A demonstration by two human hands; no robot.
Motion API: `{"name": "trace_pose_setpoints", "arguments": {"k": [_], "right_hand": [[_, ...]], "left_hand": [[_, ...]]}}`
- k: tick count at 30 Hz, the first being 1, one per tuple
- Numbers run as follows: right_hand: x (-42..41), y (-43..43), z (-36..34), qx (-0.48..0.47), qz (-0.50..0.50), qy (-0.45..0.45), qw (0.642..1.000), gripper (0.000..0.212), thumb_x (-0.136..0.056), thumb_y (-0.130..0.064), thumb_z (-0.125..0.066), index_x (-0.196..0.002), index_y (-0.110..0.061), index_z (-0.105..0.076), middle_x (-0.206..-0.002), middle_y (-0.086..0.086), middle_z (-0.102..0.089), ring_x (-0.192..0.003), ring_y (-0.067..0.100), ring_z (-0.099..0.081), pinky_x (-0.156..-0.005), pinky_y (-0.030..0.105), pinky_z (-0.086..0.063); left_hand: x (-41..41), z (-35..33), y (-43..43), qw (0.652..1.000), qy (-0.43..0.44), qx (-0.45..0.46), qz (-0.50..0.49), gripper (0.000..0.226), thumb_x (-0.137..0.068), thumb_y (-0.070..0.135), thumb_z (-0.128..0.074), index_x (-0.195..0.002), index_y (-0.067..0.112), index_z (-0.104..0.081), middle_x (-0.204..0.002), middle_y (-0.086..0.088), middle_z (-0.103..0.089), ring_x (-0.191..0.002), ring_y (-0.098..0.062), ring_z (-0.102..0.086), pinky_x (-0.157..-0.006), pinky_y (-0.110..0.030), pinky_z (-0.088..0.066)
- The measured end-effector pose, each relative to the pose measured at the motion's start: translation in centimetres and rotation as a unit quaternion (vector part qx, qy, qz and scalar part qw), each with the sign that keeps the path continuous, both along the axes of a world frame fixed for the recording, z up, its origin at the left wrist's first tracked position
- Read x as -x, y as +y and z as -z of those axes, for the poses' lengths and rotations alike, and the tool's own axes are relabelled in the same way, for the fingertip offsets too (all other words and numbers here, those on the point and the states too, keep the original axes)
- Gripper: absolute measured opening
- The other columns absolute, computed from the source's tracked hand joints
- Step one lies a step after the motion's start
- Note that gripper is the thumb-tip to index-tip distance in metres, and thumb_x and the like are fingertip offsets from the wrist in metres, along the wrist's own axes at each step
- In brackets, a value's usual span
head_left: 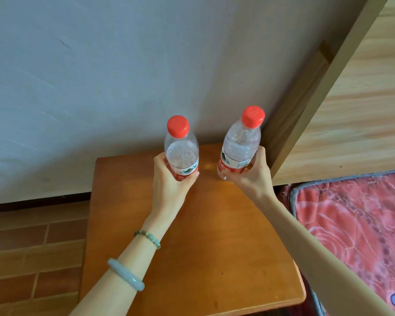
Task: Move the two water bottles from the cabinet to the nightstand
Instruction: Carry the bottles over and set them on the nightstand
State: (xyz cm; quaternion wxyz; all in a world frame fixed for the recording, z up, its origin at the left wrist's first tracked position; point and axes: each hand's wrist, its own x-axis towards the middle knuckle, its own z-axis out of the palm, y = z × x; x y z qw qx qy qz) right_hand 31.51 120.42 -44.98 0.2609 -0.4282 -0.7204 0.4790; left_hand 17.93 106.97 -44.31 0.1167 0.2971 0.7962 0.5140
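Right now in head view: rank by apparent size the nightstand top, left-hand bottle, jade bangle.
1. nightstand top
2. left-hand bottle
3. jade bangle; it sits nearer the camera, yet looks smallest.

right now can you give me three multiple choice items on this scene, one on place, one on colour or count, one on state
1. The two clear plastic water bottles are above:
A. the orange wooden nightstand
B. the red patterned mattress
C. the brown tiled floor

2. The bottle caps are:
A. blue
B. red
C. white

3. The bottles are:
A. lying flat
B. uncapped
C. each gripped in one hand

Answers:
1 A: both bottles show over the nightstand top.
2 B: both caps are red.
3 C: the left hand wraps one, the right hand the other.
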Motion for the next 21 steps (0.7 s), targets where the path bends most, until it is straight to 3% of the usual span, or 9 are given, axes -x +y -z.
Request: {"name": "trace_pose_setpoints", "arguments": {"k": [4, 7, 10, 13, 17, 21], "right_hand": [[0.0, 0.3, 0.5, -0.014, -0.011, -0.004, 1.0, 0.077, -0.058, -0.02, -0.086, -0.118, -0.018, -0.038, -0.105, -0.012, -0.056, -0.098, 0.003, -0.056, -0.078, 0.024, -0.053], [0.0, 0.3, 0.9, -0.02, -0.015, -0.007, 1.0, 0.077, -0.058, -0.019, -0.086, -0.118, -0.019, -0.037, -0.105, -0.012, -0.055, -0.099, 0.001, -0.056, -0.078, 0.02, -0.051], [-0.1, 0.2, 1.1, -0.019, -0.017, -0.014, 1.0, 0.077, -0.06, -0.019, -0.085, -0.12, -0.019, -0.036, -0.102, -0.02, -0.052, -0.096, -0.012, -0.052, -0.075, 0.01, -0.046], [-0.5, -0.2, 0.6, -0.017, -0.028, -0.032, 0.999, 0.08, -0.06, -0.025, -0.085, -0.125, -0.018, -0.038, -0.115, -0.009, -0.055, -0.105, -0.001, -0.052, -0.084, 0.016, -0.044], [-2.2, -1.8, -3.1, -0.025, -0.035, -0.081, 0.996, 0.091, -0.063, -0.03, -0.083, -0.137, -0.019, -0.03, -0.138, 0.001, -0.043, -0.125, 0.013, -0.039, -0.1, 0.031, -0.037], [-4.6, -4.5, -10.7, -0.045, -0.051, -0.114, 0.991, 0.091, -0.071, -0.026, -0.078, -0.141, -0.011, -0.022, -0.145, 0.01, -0.032, -0.132, 0.021, -0.031, -0.106, 0.035, -0.03]], "left_hand": [[-0.5, 1.1, 0.1, 1.0, -0.022, 0.015, -0.015, 0.062, -0.072, 0.017, -0.078, -0.111, 0.033, -0.033, -0.1, 0.029, -0.044, -0.096, 0.013, -0.05, -0.086, -0.029, -0.05], [-0.6, 1.7, 0.0, 0.999, -0.032, 0.019, -0.017, 0.06, -0.073, 0.02, -0.077, -0.112, 0.038, -0.035, -0.103, 0.031, -0.044, -0.098, 0.006, -0.05, -0.089, -0.035, -0.05], [-1.0, 1.5, -0.1, 1.0, -0.024, 0.012, -0.008, 0.065, -0.073, 0.022, -0.077, -0.124, 0.02, -0.036, -0.114, 0.013, -0.047, -0.105, -0.002, -0.047, -0.09, -0.03, -0.05], [-1.1, 1.2, -0.9, 0.998, 0.025, 0.055, -0.009, 0.076, -0.069, 0.034, -0.078, -0.129, 0.014, -0.035, -0.126, -0.001, -0.047, -0.114, -0.01, -0.044, -0.088, -0.018, -0.045], [-1.6, -1.6, -3.1, 0.99, 0.045, 0.13, -0.004, 0.089, -0.069, 0.042, -0.076, -0.137, 0.011, -0.029, -0.14, -0.011, -0.039, -0.129, -0.022, -0.034, -0.102, -0.037, -0.039], [-2.7, -7.9, -6.1, 0.984, 0.084, 0.157, 0.008, 0.089, -0.07, 0.037, -0.076, -0.139, 0.007, -0.029, -0.141, -0.017, -0.037, -0.131, -0.028, -0.033, -0.104, -0.04, -0.036]]}}
